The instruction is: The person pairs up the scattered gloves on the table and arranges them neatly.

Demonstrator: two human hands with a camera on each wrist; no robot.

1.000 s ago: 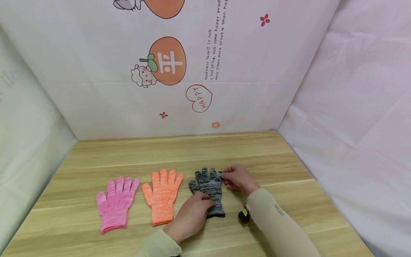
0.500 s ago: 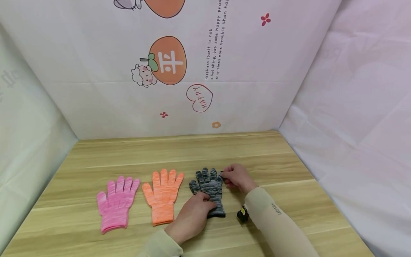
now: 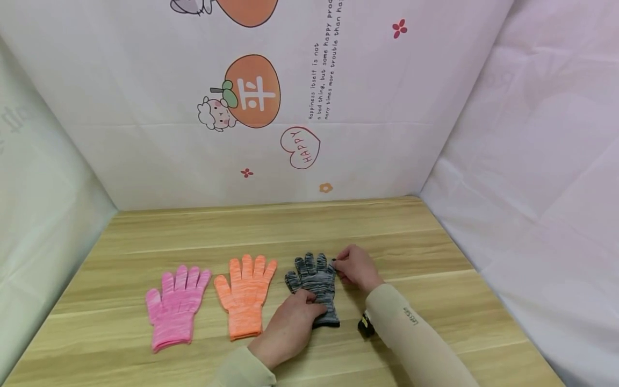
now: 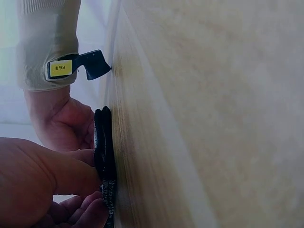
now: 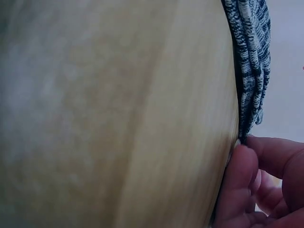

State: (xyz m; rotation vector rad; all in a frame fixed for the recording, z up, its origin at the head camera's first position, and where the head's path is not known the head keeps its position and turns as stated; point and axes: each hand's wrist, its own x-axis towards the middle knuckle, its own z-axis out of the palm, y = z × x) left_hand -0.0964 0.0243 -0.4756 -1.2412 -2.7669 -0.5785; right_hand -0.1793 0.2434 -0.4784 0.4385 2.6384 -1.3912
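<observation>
A dark grey-and-black knit glove (image 3: 319, 287) lies flat on the table, fingers pointing away from me. My left hand (image 3: 290, 325) rests on its palm and cuff area, with relaxed fingers pressing it down and hiding part of its left side. At the glove's outer finger on the right, my right hand (image 3: 359, 267) pinches the tip between thumb and index finger. The right wrist view shows this pinch close to the tabletop, the striped knit fabric (image 5: 254, 61) rising just above the fingertips. In the left wrist view the glove (image 4: 105, 152) appears edge-on under the fingers.
An orange glove (image 3: 245, 298) and a pink glove (image 3: 175, 309) lie side by side to the left, fingers also pointing away. White printed cloth (image 3: 362, 145) walls the wooden table (image 3: 271, 228) at the back and sides. A black wrist camera (image 3: 366, 325) hangs by the right sleeve.
The right wrist and forearm have shifted slightly left and away, while the fingertips stay on the same glove finger. The left hand and the gloves look practically unmoved.
</observation>
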